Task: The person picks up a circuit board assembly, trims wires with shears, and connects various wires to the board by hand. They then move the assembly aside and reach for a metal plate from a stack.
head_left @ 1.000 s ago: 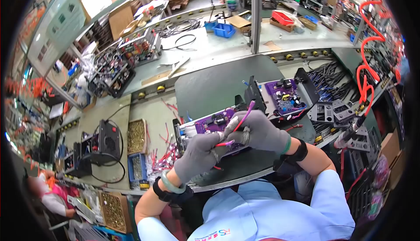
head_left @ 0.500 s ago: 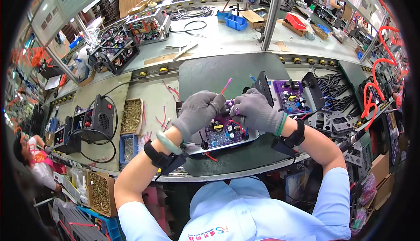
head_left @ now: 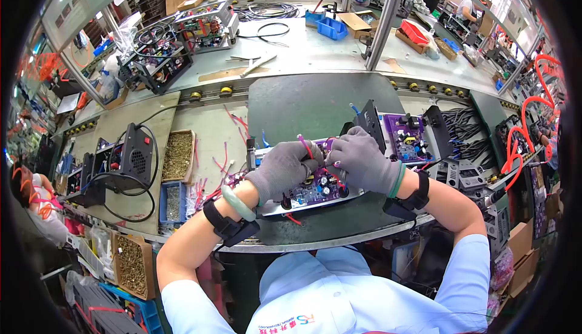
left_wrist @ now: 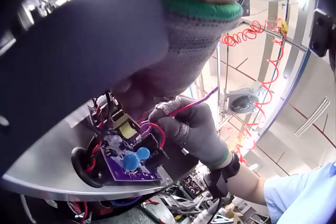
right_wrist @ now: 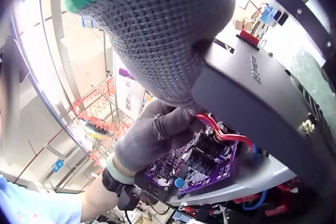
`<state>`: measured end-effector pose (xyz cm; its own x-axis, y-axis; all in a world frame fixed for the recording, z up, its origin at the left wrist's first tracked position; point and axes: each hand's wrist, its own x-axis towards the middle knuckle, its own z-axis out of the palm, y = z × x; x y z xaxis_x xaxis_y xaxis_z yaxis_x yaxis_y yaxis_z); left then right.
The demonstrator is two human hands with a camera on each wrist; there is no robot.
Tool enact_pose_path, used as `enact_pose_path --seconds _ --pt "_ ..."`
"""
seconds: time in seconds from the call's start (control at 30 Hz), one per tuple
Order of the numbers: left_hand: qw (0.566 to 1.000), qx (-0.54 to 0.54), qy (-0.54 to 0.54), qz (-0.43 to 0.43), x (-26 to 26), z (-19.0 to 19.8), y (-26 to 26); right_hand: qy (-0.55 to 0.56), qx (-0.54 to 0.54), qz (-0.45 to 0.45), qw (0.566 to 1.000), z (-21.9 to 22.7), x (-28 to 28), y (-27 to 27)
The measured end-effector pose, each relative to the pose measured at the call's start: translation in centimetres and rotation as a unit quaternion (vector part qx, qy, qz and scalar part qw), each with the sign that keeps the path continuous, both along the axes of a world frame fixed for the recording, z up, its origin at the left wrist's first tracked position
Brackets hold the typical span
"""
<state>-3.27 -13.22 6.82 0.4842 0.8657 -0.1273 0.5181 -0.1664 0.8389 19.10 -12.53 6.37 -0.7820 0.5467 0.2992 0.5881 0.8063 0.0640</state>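
Observation:
Both hands wear grey gloves and meet above a purple circuit board (head_left: 312, 193) in a metal chassis (head_left: 324, 204). My left hand (head_left: 282, 169) grips a red wire (head_left: 308, 149), whose purple-sleeved end sticks up past the thumb. Close beside it, my right hand (head_left: 365, 160) has its fingers curled in a pinch at the red wiring, its fingertips partly hidden. In the left wrist view the purple-tipped wire (left_wrist: 195, 103) runs across in front of the right hand (left_wrist: 191, 127). A red wire (right_wrist: 226, 136) bends over the board near the left hand's fingers (right_wrist: 176, 124) in the right wrist view.
A second purple board (head_left: 405, 137) stands to the right, beside black cables (head_left: 464, 121). On the left are a box of small metal parts (head_left: 177, 155), a blue bin (head_left: 173, 202) and a black cased unit (head_left: 134, 155). Red coiled hose (head_left: 527, 128) hangs at right.
The hands first worked together higher over the board with purple-tipped wires, then drew apart slightly. They now sit close together over it, the wire end lower. The head view has shifted.

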Motion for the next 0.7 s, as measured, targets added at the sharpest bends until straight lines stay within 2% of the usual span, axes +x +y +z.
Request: enact_pose_path --seconds 0.03,0.1,0.17,0.23,0.4,0.57,0.63,0.67,0.7 --pt "1.000 -0.001 -0.001 -0.001 0.1 -0.1 0.0 -0.001 -0.001 -0.001 1.000 0.1 -0.2 -0.2" --pt "0.994 0.063 0.086 -0.020 0.2 -0.4 -0.1 -0.033 -0.001 0.032 0.999 0.5 -0.9 -0.5" --pt "0.992 0.066 0.102 -0.024 0.2 -0.5 -0.2 -0.021 -0.009 0.030 0.999 0.7 -1.1 -0.4" --pt "0.988 0.067 0.137 -0.027 0.3 0.4 -0.4 -0.061 -0.026 0.030 0.997 1.1 -0.6 -0.1" --pt "0.978 0.089 0.189 -0.031 0.5 0.2 -0.3 -0.116 0.029 0.036 0.992 1.0 -1.8 -0.4" --pt "0.957 0.099 0.271 -0.027 1.3 1.1 -0.5 -0.090 0.012 0.016 0.996 0.4 -1.3 -0.2" --pt "0.956 0.131 0.261 -0.022 1.0 0.4 -0.3 -0.042 -0.048 0.015 0.998 0.8 -0.9 0.0" --pt "0.971 0.133 0.197 -0.012 0.7 0.1 -0.3 0.077 -0.115 0.010 0.990 0.5 -0.4 -0.1" --pt "0.982 0.134 0.133 -0.004 0.6 0.1 -0.3 0.079 -0.112 0.011 0.990 0.3 -0.1 -0.3"
